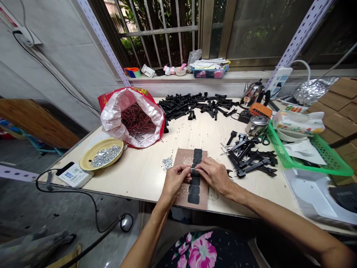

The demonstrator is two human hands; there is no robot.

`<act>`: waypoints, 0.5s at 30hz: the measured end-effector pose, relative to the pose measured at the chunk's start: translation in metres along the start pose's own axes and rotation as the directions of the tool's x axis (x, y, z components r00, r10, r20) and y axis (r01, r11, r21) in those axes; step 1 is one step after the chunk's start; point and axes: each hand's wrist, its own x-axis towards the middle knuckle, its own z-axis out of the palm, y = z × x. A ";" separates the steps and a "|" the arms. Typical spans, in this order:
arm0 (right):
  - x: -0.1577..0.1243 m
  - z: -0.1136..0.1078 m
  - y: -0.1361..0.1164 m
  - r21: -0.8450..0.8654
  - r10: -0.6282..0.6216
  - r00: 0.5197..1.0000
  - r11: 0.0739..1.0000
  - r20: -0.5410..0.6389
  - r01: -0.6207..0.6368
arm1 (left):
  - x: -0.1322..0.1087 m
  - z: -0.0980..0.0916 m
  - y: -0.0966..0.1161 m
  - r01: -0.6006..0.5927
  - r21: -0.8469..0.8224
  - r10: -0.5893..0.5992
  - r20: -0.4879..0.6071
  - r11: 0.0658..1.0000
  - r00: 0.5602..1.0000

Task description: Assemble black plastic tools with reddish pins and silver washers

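Over a brown board [180,199] my left hand [176,179] and my right hand [215,174] meet, fingertips almost touching. The fingers of both hands are pinched together around something small. A thin pale sliver shows between them, too small to name. Down the board runs a row of black rounded pads [193,198], partly covered by my hands. Pale crumbs lie scattered on the board. Just left of it is a small heap of shiny metal bits [167,163]. To the right of my right hand lies a pile of black plastic tool-like parts [245,154].
A red and white bag [111,118] of dark reddish rods stands at left, behind a yellow plate [85,160] of metal bits. More black parts [181,106] cover the table's back. A steel pot [257,125] and a green basket [304,165] stand at right.
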 end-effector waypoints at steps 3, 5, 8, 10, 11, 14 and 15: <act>0.000 0.003 0.001 0.121 0.056 0.998 0.991 0.002 -0.056 | 0.003 -0.001 -0.001 0.004 -0.020 -0.004 0.020 1.000 1.000; 0.002 0.006 0.001 0.200 0.095 0.995 0.975 0.003 -0.094 | 0.005 0.000 0.000 0.019 -0.077 -0.017 0.017 0.997 1.000; 0.002 0.009 -0.001 0.185 0.075 0.997 0.980 -0.011 -0.072 | 0.004 0.004 0.002 0.016 -0.126 -0.016 -0.002 0.992 1.000; 0.002 0.009 -0.003 0.125 0.054 0.998 0.991 -0.012 -0.052 | 0.002 0.006 0.004 -0.003 -0.110 0.001 -0.021 0.994 1.000; 0.002 0.009 -0.003 0.107 0.054 0.998 0.993 -0.009 -0.053 | 0.002 0.007 0.004 -0.013 -0.091 0.011 -0.027 0.996 1.000; 0.004 0.009 -0.004 0.201 0.119 0.993 0.972 0.025 -0.122 | 0.001 0.006 0.006 -0.035 -0.031 0.034 -0.033 0.999 0.999; 0.006 0.009 -0.004 0.271 0.144 0.988 0.950 0.053 -0.153 | 0.001 0.006 0.006 -0.040 -0.012 0.040 -0.032 0.999 0.999</act>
